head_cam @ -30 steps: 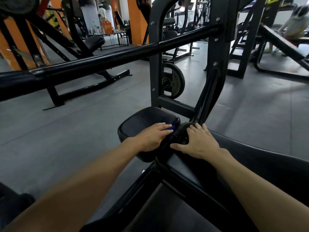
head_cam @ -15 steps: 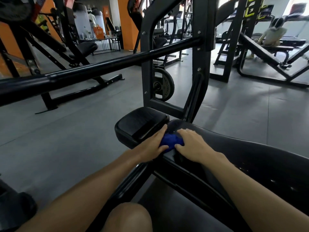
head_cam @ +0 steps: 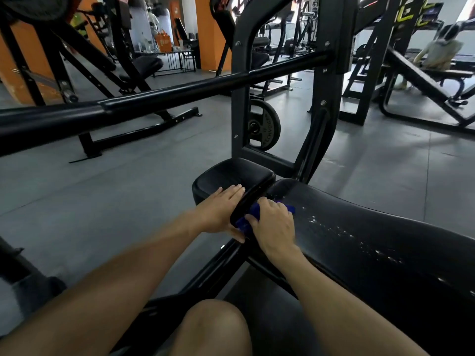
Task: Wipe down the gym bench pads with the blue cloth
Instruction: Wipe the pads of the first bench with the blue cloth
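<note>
Blue cloth [head_cam: 253, 216], bunched, is sitting under the right hand [head_cam: 272, 227] at the near-left end of the long back pad [head_cam: 372, 242], right beside the gap to the small seat pad [head_cam: 231, 176]. Only one view, the head camera.

Right hand is pressing down on the cloth, its fingers [head_cam: 267, 205] curling over and gripping it; blue is poking out on both sides of the hand. Left hand [head_cam: 218, 210] is lying flat on the near edge of the seat pad, fingers [head_cam: 235, 190] straight and relaxed, holding nothing, thumb reaching toward the cloth at the gap.

Key relation: the long pad's axis is running from the cloth away to the right and toward the lower right of the frame, so nearly all the unwiped surface is lying to the right of the right-hand fingers. White specks or droplets are showing on that stretch, well clear of the cloth. Right hand is the nearer one and already on the cloth. Judgement: next stroke is probably sweeping rightward along the pad; seat pad is lying just left of the cloth, across the gap.

Containers: none in view that matter; nothing holding anything.

Elsewhere: black bar [head_cam: 164, 98] is crossing the frame above the pads, weight plate [head_cam: 264, 127] is hanging on the frame behind, bare knee [head_cam: 213, 327] is showing at the bottom.
</note>
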`<state>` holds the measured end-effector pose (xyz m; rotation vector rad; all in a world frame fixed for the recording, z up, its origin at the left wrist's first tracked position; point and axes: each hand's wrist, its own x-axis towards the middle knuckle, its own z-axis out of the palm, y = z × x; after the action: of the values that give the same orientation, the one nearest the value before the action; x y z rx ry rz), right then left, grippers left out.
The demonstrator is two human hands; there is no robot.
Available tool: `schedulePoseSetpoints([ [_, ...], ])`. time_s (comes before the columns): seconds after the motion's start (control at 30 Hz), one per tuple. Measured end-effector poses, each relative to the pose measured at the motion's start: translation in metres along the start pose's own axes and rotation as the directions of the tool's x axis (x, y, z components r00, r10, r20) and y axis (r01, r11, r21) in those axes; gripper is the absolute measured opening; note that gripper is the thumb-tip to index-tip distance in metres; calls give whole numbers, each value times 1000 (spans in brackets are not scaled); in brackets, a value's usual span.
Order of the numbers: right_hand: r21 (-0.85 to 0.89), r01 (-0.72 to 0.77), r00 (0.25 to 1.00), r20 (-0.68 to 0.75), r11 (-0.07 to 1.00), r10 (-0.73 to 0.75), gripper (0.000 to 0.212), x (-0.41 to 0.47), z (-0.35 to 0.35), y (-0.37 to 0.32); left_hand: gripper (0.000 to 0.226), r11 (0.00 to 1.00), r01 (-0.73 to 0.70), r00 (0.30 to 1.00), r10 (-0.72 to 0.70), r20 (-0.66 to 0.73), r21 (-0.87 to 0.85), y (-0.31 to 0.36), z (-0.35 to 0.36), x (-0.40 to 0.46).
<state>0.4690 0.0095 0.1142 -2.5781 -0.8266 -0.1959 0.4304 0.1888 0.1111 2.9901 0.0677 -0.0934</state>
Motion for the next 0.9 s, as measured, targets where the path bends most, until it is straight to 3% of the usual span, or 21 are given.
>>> schedulePoseSetpoints([
  [0.1,88,42,996,-79,995,-35,26,6,-14,3,145,1000,-16,1000,16,21,1,-5,-6,6],
  [0.2,8,94,975,-204,996,-91,48,19,-26,9,146,1000,-24,1000,24,8,14,-8,-11,9],
  [0.27,-13,172,976,-133,985,-172,53,17,-24,10,145,999,-21,1000,21,7,34,-8,-12,12],
  [0.37,-39,246,964,114,969,-240,45,-6,-3,12,141,997,-10,999,7,35,76,-6,-12,16],
  [0.5,-61,278,959,80,959,-273,51,-31,8,18,139,998,-25,993,18,112,58,-9,0,19],
  [0.6,-98,320,946,95,942,-311,53,-37,4,22,109,999,-43,986,44,162,-8,-10,-1,22],
  [0.73,-68,286,946,176,956,-271,51,-26,4,22,63,989,-19,1000,19,-6,-148,-13,-4,31],
  [0.9,29,143,965,217,989,-146,49,31,13,25,54,994,107,989,-108,-99,-24,-2,18,50],
])
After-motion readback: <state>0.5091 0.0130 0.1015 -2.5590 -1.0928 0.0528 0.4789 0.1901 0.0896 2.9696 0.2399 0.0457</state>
